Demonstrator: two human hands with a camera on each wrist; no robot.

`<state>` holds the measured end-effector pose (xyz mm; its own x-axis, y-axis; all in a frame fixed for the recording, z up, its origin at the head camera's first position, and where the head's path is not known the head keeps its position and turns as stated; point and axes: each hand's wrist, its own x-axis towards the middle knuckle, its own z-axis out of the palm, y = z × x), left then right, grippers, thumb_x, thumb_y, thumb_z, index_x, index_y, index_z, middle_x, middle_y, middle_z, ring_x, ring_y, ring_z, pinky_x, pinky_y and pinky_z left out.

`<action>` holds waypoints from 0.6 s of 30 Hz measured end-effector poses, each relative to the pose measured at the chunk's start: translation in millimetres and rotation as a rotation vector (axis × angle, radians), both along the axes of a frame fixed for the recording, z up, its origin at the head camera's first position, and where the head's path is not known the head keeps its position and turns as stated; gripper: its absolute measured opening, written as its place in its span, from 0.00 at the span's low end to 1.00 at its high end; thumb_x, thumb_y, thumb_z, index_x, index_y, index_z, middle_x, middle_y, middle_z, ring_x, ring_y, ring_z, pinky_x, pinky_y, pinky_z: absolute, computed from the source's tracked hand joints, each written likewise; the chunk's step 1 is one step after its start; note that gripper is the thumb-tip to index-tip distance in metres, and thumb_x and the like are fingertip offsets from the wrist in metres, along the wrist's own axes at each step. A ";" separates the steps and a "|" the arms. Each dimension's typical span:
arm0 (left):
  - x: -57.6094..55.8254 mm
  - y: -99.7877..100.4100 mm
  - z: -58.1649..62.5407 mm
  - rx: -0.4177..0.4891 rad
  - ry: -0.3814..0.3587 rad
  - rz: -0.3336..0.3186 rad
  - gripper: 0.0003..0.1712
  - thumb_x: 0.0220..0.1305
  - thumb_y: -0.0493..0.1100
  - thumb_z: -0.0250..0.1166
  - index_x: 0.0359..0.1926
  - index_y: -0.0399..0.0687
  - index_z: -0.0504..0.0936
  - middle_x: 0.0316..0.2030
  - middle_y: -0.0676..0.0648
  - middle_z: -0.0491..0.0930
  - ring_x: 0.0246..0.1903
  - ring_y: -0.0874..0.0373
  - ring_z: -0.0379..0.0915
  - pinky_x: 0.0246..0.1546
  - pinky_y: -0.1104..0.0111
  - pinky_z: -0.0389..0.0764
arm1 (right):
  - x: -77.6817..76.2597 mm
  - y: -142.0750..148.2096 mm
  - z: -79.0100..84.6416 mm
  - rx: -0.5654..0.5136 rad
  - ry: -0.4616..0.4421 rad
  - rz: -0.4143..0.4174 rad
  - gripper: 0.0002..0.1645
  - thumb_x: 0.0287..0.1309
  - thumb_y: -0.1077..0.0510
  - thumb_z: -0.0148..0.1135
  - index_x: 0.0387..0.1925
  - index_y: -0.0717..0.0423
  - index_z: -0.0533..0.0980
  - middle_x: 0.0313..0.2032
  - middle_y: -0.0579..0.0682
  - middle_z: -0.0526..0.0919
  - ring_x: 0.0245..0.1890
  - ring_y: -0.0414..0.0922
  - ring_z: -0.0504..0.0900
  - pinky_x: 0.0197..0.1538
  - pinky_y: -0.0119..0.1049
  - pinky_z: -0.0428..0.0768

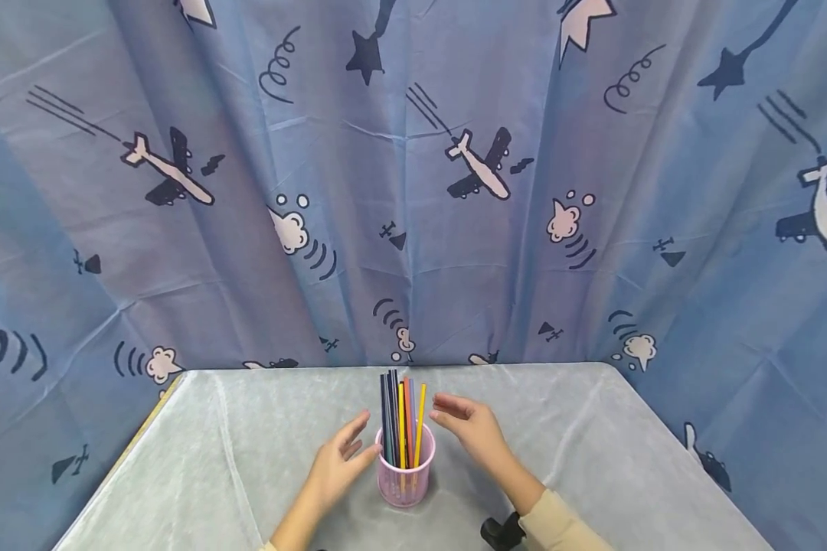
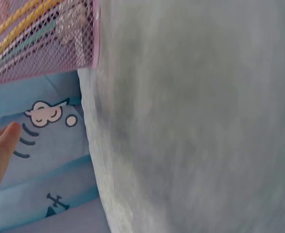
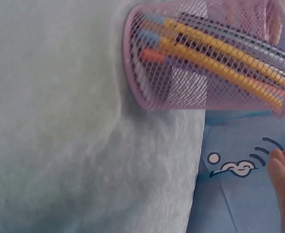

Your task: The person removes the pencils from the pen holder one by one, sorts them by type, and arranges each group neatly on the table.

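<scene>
A pink mesh pencil cup (image 1: 403, 487) stands upright on the table, with several pencils (image 1: 401, 421) in it: dark ones at the left, yellow, orange and lilac ones further right. To its left is my left hand (image 1: 338, 465), fingers extended and thumb tip by the rim; whether it touches cannot be told. On the other side, my right hand (image 1: 478, 435) is held apart from the cup, fingers slightly bent and nothing in them. Through the mesh in the right wrist view, the lower ends of yellow pencils (image 3: 215, 63) show. Only fingertips of the left hand (image 2: 1, 148) appear in the left wrist view.
A pale grey cloth covers the table (image 1: 282, 413). Behind it hangs a blue curtain (image 1: 358, 291) printed with planes and clouds. A black device (image 1: 501, 532) is at my right wrist, beside a beige sleeve (image 1: 561, 524).
</scene>
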<state>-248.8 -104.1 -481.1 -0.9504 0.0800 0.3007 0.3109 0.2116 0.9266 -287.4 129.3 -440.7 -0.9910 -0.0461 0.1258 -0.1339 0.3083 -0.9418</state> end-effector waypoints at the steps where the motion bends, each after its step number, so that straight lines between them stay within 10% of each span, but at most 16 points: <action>1: 0.1 2.0 0.5 0.009 0.001 -0.006 0.35 0.62 0.40 0.69 0.66 0.29 0.69 0.66 0.28 0.69 0.67 0.32 0.65 0.65 0.50 0.72 | -0.5 -0.1 0.3 -0.006 0.006 -0.002 0.25 0.60 0.57 0.69 0.55 0.66 0.79 0.53 0.61 0.85 0.56 0.55 0.84 0.60 0.49 0.82; 18: 4.7 15.6 -4.9 0.109 -0.058 -0.045 0.31 0.65 0.38 0.65 0.65 0.26 0.70 0.64 0.28 0.72 0.63 0.33 0.70 0.62 0.56 0.78 | -2.9 -8.6 1.9 -0.152 -0.031 -0.028 0.19 0.58 0.62 0.68 0.47 0.72 0.81 0.46 0.66 0.86 0.45 0.50 0.88 0.49 0.40 0.88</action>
<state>-244.0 -88.5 -486.1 -0.9625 0.0932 0.2547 0.2633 0.0954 0.9600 -290.3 120.6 -438.8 -0.9951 -0.0010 0.0988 -0.0976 0.1650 -0.9815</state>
